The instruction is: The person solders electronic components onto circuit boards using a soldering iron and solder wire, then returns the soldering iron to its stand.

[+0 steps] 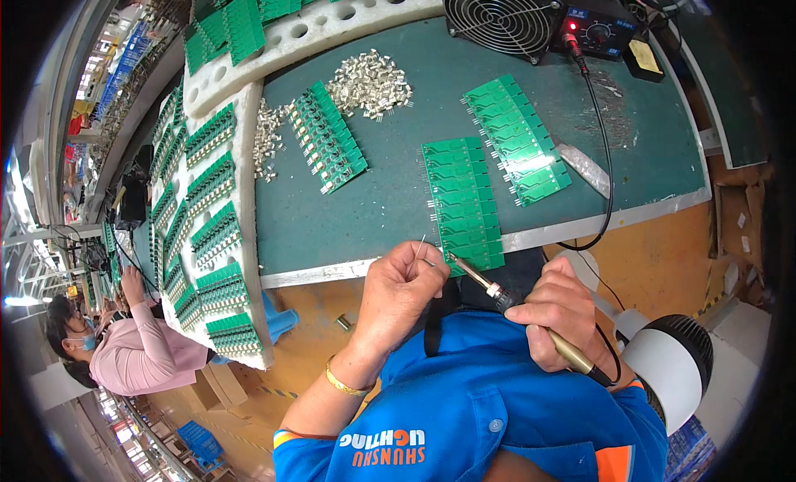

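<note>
My left hand (405, 290) is closed in a pinch on a thin strand of solder wire (421, 245), beside the near end of a green circuit board panel (461, 188). That panel juts over the table's front edge. In my right hand (557, 316) is a soldering iron (492, 290), gripped by its handle, its tip at the panel's lower left edge close to my left fingers. Whether the tip touches a pin cannot be made out. A second green panel (518, 142) lies to the right, with pins along its left edge.
Another panel (327, 138), fitted with components, lies left beside a pile of small metal-and-white connectors (371, 84). White foam (323, 24) carries more boards. A soldering station (593, 30) and fan (502, 18) stand at the back; the iron's cord (612, 163) loops right. A co-worker (141, 349) sits left.
</note>
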{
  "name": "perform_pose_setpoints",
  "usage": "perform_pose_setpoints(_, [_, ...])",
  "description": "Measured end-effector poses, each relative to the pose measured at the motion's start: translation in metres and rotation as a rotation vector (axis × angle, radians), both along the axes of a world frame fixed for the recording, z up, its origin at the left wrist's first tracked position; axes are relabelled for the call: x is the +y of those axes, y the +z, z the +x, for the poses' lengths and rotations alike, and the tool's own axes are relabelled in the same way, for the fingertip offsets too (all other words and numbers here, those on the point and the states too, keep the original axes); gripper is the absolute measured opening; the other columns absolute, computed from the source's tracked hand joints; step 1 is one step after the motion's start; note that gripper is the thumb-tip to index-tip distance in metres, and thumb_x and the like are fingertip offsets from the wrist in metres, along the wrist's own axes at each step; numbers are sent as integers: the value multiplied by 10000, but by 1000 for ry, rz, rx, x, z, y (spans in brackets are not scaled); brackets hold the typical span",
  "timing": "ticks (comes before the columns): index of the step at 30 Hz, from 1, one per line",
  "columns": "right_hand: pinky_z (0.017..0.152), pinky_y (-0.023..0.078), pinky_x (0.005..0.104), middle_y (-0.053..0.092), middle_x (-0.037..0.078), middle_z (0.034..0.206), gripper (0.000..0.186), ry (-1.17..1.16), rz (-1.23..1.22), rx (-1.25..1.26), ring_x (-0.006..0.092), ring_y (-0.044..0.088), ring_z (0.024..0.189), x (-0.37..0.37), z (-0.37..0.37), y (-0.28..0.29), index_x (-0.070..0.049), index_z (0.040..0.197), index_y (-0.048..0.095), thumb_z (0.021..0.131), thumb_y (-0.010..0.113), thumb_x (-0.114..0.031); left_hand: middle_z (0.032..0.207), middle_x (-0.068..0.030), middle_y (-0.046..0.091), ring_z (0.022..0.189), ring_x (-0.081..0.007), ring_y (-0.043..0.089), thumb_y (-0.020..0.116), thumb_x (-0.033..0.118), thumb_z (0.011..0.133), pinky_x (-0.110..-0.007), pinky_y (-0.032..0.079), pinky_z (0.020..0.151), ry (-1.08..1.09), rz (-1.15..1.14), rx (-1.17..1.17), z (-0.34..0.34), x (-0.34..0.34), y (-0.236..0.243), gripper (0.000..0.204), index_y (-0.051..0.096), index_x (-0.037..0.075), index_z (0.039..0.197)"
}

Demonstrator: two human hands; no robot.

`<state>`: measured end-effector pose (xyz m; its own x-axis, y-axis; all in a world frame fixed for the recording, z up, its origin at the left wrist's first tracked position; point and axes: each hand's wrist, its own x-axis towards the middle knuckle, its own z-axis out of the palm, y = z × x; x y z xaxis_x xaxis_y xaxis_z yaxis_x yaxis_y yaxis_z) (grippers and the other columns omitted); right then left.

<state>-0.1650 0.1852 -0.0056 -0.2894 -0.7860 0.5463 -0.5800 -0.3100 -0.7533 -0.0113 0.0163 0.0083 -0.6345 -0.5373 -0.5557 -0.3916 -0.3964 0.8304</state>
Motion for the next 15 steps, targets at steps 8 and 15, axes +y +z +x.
perform_pose_setpoints(8, [596, 371, 340, 537, 9, 616, 216, -6, 2, 25, 173, 488, 513, 3, -1, 2, -73, 881, 673, 685, 598, -21, 731, 23, 595, 645, -27, 507, 627, 25, 844, -181, 418, 630, 11, 19, 12, 0, 0, 0, 84, 633, -6, 922])
perform_pose_setpoints(15, [604, 376, 361, 550, 39, 655, 209, -48, -47, 7, 195, 488, 537, 16, -7, 5, -48, 927, 661, 733, 585, -34, 730, 24, 603, 659, -24, 524, 640, 42, 860, -180, 427, 645, -8, -22, -2, 1, 1, -1, 93, 635, -5, 940])
